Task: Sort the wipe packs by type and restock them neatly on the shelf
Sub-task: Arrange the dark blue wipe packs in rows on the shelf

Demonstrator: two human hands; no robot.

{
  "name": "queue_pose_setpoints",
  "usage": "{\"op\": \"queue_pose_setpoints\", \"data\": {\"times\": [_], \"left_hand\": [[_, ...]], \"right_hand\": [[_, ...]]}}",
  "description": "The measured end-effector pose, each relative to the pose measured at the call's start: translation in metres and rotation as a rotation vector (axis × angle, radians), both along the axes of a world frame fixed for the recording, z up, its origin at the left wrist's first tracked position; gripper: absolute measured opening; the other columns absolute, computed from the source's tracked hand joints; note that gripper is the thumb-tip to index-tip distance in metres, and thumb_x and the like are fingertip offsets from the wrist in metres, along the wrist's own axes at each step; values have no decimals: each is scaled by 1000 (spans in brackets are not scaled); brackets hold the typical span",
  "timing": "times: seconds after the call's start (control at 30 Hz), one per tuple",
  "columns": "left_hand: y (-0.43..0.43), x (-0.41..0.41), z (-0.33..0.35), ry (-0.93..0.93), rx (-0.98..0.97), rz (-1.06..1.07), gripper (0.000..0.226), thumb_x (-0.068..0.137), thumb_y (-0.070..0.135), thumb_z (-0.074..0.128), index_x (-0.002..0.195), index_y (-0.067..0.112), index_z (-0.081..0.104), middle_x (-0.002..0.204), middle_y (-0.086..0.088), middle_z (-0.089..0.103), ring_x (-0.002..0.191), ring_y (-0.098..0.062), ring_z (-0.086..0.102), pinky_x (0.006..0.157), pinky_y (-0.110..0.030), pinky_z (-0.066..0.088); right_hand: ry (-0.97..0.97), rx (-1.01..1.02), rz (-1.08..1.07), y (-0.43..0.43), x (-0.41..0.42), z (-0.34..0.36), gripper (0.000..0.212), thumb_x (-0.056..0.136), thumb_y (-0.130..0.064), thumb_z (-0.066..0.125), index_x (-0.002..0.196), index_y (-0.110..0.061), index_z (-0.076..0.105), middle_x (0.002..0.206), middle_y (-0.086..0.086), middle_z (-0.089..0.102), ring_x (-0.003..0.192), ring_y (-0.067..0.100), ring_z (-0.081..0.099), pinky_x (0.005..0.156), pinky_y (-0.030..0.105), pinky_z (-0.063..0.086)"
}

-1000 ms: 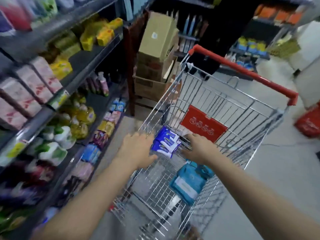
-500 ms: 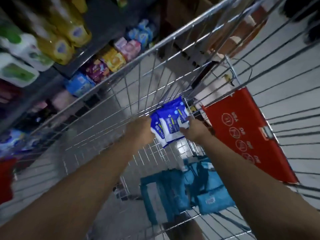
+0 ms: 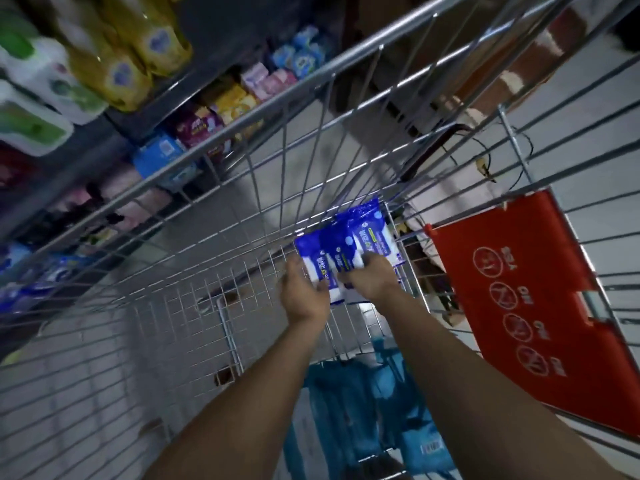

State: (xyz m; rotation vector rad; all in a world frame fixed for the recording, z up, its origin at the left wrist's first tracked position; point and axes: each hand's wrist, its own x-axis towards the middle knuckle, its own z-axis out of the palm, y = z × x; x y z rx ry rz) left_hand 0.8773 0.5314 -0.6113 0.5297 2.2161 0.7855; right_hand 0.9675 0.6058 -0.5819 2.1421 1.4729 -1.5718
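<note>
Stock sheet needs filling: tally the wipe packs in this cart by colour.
Dark blue packs, gripped between left hand and right hand: 3
Teal packs, lying in the cart: about 3, blurred
Total: about 6

both hands reach down into a wire shopping cart [image 3: 214,209]. the left hand [image 3: 304,292] and the right hand [image 3: 372,280] hold a small bunch of blue-and-white wipe packs [image 3: 346,247] between them, fingers curled on the packs from either side, near the cart's far corner. lower in the cart lie teal packs [image 3: 346,410]. a red sign panel [image 3: 530,306] hangs on the cart's right side. beyond the wire, on the left, a shelf [image 3: 221,64] carries yellow, pink, blue and green-and-white goods, blurred.
</note>
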Motion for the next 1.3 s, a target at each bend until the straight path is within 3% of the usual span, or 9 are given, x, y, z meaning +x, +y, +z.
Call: {"op": "queue_pose_setpoints", "data": {"times": [0.13,0.23,0.4,0.5,0.63,0.8,0.97,1.17,1.3], "left_hand": [[5,4,-2,-183,32,18,46,73,0,70,96,31,45,101,-5,63,87,-24,63,79,-39,54],[-3,-14,12,-428,-81,7,31,82,1,69,108,11,56,89,-6,61,79,-22,60,62,-27,49],[-37,-49,95,-817,19,-110,19,87,0,64,104,8,64,94,-9,72,73,-17,68,70,-30,56],[-53,-77,154,-742,147,-262,18,87,2,65,102,12,62,94,-3,73,75,-9,68,71,-26,56],[-83,-142,259,-505,348,-457,33,83,13,70,111,16,53,105,-5,67,82,-2,63,77,-23,50],[-150,-252,395,-251,532,-624,42,88,17,65,117,32,39,109,-2,65,86,-6,62,79,-25,48],[-232,-373,494,-236,592,-576,44,87,9,68,120,28,46,102,-2,70,80,-9,67,74,-27,55],[-310,-484,567,-210,682,-517,69,76,10,63,139,23,37,117,-14,67,101,-19,65,89,-29,53],[-330,-534,585,-42,723,-396,60,85,-5,64,135,20,41,108,-3,67,91,-4,66,82,-19,52]], "right_hand": [[152,-93,-158,-8,9,0,37,72,2,68,108,-2,62,96,13,68,81,24,65,75,36,56],[208,-164,-208,-17,25,21,19,74,5,67,91,-4,65,80,9,70,69,21,65,65,30,55],[408,-297,-359,-49,32,97,11,81,4,58,83,-5,65,60,6,69,47,18,65,42,21,48],[560,-311,-438,-73,15,155,11,77,-1,61,84,-7,66,65,7,70,50,19,66,44,21,50],[735,-183,-424,-106,-36,236,64,46,-9,72,108,-7,57,81,10,71,65,22,68,64,32,54],[1011,-94,-400,-172,-142,344,17,66,-10,63,82,-8,65,67,8,71,53,19,68,52,29,56],[1134,-35,-238,-223,-270,423,54,58,-11,67,112,-3,61,89,17,73,67,25,71,64,38,59],[1254,31,-34,-253,-388,488,41,64,1,65,103,-10,61,92,13,69,69,26,68,67,38,57],[1130,44,-21,-255,-442,507,37,70,-12,73,105,-7,63,95,18,71,75,30,69,74,46,58]]}}
